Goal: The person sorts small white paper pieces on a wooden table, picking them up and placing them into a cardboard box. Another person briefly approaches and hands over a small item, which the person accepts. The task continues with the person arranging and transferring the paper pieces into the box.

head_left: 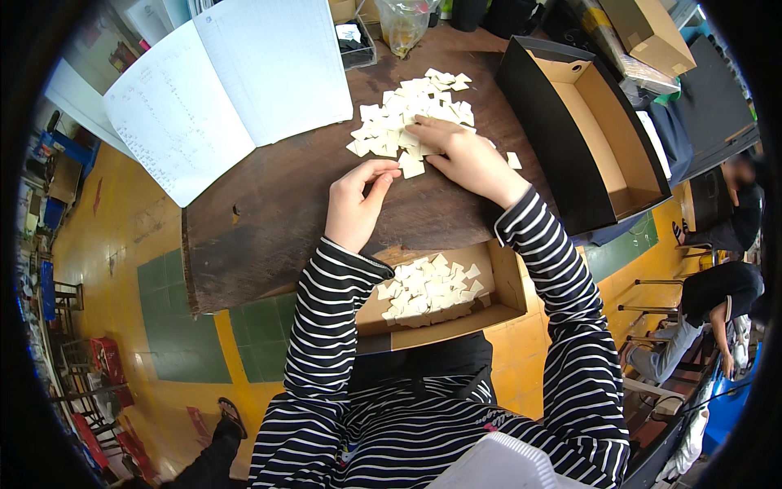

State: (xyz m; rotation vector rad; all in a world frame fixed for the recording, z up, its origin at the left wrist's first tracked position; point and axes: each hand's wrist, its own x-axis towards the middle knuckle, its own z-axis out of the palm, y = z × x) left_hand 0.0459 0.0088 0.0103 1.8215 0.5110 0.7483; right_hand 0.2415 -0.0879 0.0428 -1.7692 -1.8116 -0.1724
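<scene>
A heap of small, flat, cream-coloured pieces (387,122), many of them squarish, lies on the dark wooden table (285,204). My right hand (468,159) rests over the heap's near right side, palm down with its fingers stretched out across the pieces. At the near edge of the heap, my left hand (357,204) has its fingers curled and drawn together. Its fingertips meet beside a single cream piece (412,165); whether something is between them is hidden. Below the table edge, in front of my body, an open cardboard box (509,281) holds more cream pieces (432,289).
An open notebook (269,73) with handwriting stands at the left. To the right is a long black box (562,138) with a brown inside. A clear plastic bag (403,28) and a small tray (356,49) sit at the back. Another person (717,301) is at far right.
</scene>
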